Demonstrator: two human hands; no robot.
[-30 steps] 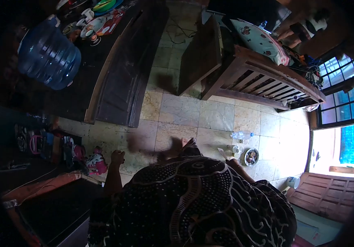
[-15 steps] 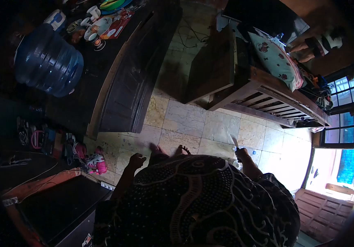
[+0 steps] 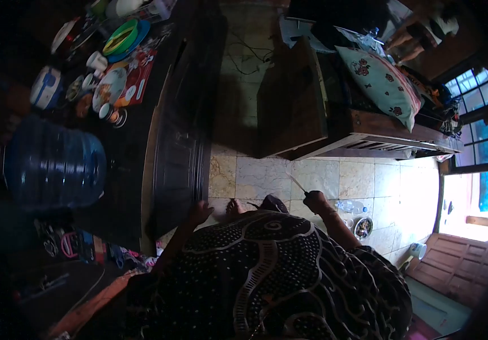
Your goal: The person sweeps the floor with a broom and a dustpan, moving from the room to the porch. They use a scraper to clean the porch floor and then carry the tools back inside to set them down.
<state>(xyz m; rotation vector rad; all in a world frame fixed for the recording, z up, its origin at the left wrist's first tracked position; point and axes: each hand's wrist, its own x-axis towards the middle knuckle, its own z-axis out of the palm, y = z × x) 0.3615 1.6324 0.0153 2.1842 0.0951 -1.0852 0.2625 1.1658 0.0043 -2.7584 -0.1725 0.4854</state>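
Observation:
My right hand (image 3: 316, 203) is closed round the handle of a knife (image 3: 297, 182). Its pale blade points forward and to the left, above the tiled floor. My left hand (image 3: 200, 213) hangs at my other side with its fingers loosely curled, and nothing shows in it. Close to that hand stands the dark wooden cabinet (image 3: 179, 170). Below my patterned dark garment (image 3: 266, 255), my bare foot (image 3: 234, 207) shows on the tiles.
On the cabinet's top lie a large blue water jug (image 3: 57, 164), a green bowl (image 3: 120, 37) and cups. Ahead are a wooden bench (image 3: 346, 136) and a floral pillow (image 3: 381, 85). Plastic bottles (image 3: 350, 207) and a round bowl (image 3: 363, 228) sit on the floor. Another person's legs (image 3: 405, 45) show far right.
My view has shifted forward and turned, so the cabinet is nearer my left hand. The knife has swung further left in my right hand. My feet have stepped.

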